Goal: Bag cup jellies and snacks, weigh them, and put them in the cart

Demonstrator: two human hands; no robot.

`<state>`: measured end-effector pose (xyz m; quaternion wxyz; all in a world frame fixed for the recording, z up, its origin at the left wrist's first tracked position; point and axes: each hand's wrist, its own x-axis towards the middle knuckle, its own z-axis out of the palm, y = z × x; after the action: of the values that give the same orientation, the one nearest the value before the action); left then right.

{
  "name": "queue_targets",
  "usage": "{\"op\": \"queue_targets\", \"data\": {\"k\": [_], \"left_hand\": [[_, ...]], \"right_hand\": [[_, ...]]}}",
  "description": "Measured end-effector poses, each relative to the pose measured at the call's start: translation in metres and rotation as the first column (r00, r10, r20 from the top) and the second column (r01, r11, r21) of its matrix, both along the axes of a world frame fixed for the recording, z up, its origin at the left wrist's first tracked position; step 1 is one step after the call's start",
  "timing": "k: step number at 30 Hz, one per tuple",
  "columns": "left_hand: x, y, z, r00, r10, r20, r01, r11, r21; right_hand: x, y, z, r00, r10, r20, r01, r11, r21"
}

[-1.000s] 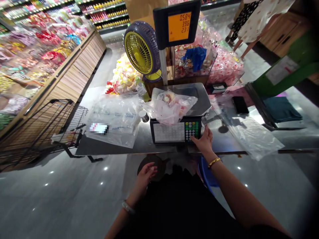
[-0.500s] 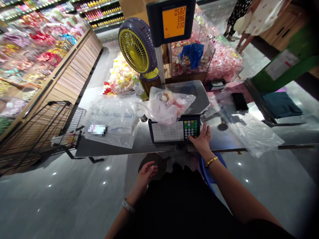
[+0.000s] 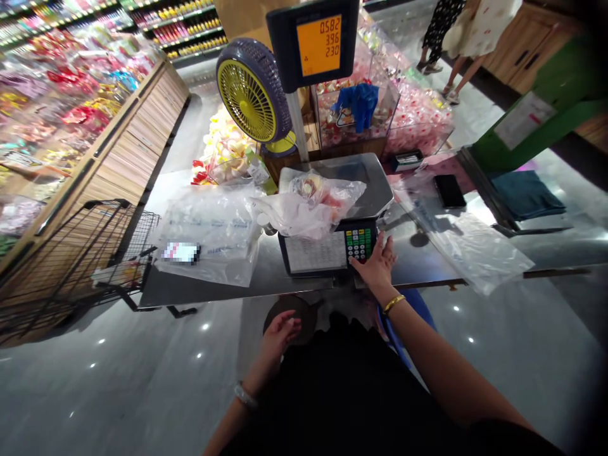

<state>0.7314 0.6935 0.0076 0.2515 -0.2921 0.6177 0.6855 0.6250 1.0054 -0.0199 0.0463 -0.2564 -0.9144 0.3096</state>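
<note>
**Weighing station: right hand at the scale keypad, left hand idle below the counter**

I work across the view from left to right. At the far left I note a wire shopping cart (image 3: 71, 253) parked against the steel counter (image 3: 213, 291). On the counter's left part lies a stack of flat plastic bags (image 3: 209, 231).

Below the counter edge, my left hand (image 3: 278, 335) rests low near my body, fingers loosely spread, holding nothing; it lies against a dark round object that I cannot identify.

At centre stands the scale (image 3: 332, 209). A filled plastic bag (image 3: 311, 206) sits on its steel platter, draped over the front left corner and touching the top of the front panel. Behind the scale I record a yellow fan (image 3: 251, 95) and the pole display (image 3: 323, 44), which reads 0582, 396 and 230.

My right hand (image 3: 375, 269) is at the keypad (image 3: 360, 244) on the right of the scale's front panel. The fingers are extended and open, fingertips on the lower keys; nothing is gripped. A gold bangle sits on that wrist.

Further right, a dark phone (image 3: 449, 190) lies on the counter, and a loose sheet of clear plastic (image 3: 479, 250) hangs over the front edge.
</note>
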Motion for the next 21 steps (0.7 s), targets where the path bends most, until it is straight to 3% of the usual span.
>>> {"op": "queue_targets", "data": {"k": [5,9,12,15,21], "left_hand": [[-0.002,0.005,-0.003,0.999,-0.039,-0.005,0.039,0.999,0.002],[-0.005,0.009,-0.006,0.995,-0.095,-0.02,0.095,0.995,-0.022],[-0.006,0.01,-0.008,0.993,-0.116,-0.028,0.115,0.993,-0.034],[-0.006,0.009,-0.012,0.991,-0.13,-0.025,0.129,0.991,-0.045],[-0.008,0.003,-0.021,0.994,-0.108,-0.013,0.107,0.993,-0.056]], "right_hand": [[0.003,0.006,-0.003,0.999,-0.016,-0.038,0.015,1.0,-0.015],[0.008,0.035,-0.01,0.981,-0.103,-0.166,0.085,0.99,-0.114],[0.004,0.062,-0.017,0.961,-0.222,-0.162,0.171,0.945,-0.277],[-0.007,0.077,-0.021,0.967,-0.233,-0.104,0.179,0.91,-0.375],[-0.032,0.074,-0.019,0.955,-0.292,-0.05,0.223,0.818,-0.53]]}}
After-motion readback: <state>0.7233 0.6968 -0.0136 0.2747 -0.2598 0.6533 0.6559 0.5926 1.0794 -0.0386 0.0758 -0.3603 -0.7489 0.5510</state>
